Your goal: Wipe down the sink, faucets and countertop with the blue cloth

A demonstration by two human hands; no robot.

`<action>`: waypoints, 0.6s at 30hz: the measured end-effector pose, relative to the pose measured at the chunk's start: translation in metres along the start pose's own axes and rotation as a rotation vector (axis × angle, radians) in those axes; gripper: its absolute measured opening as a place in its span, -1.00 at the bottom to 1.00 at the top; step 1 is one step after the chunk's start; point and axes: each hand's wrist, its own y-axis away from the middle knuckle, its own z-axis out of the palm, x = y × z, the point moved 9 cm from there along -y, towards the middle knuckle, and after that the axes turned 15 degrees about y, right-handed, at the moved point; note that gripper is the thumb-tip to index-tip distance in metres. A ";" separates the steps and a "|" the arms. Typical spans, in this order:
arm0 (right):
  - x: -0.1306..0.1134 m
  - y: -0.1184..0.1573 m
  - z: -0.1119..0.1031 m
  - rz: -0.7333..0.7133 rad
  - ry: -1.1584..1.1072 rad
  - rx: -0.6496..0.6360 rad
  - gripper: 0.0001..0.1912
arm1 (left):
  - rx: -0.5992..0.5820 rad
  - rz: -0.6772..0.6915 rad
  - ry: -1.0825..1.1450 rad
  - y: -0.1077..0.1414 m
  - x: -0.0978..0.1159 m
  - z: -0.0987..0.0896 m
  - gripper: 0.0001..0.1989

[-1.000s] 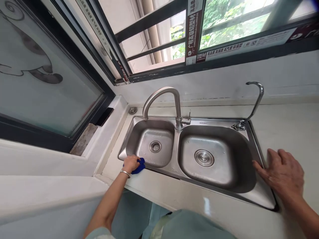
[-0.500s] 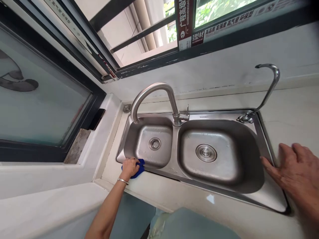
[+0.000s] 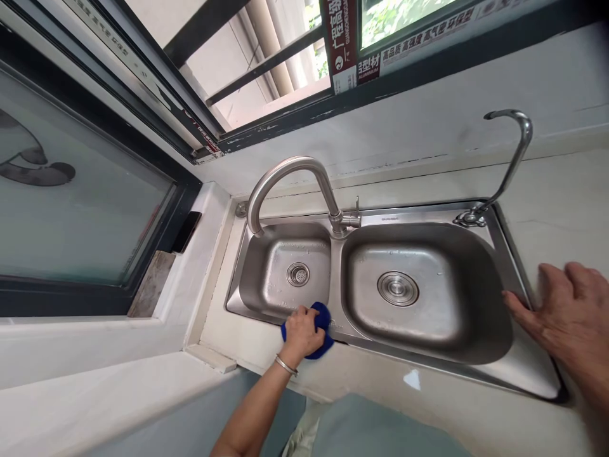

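My left hand (image 3: 303, 331), with a bracelet at the wrist, is closed on a blue cloth (image 3: 322, 317). The cloth lies over the front rim of the steel double sink (image 3: 335, 273), below the smaller left basin, and onto the counter edge. My right hand (image 3: 564, 311) rests at the sink's right side with its fingers spread, its thumb over the rim and nothing held. Water drops dot both basins.
A curved faucet (image 3: 304, 164) rises behind the left basin, and a thin chrome tap (image 3: 521, 136) stands at the back right corner. A dark flat object (image 3: 187, 231) leans on the left ledge beside a stone piece (image 3: 152, 284). Windows are behind and left.
My left hand and the blue cloth have slid right along the sink's front edge, from the left corner towards the divider. My right hand stays at the right rim. The view has shifted slightly.
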 end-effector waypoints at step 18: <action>0.000 0.007 0.026 -0.027 -0.002 -0.036 -0.34 | -0.235 0.547 0.243 -0.007 0.176 0.071 -0.57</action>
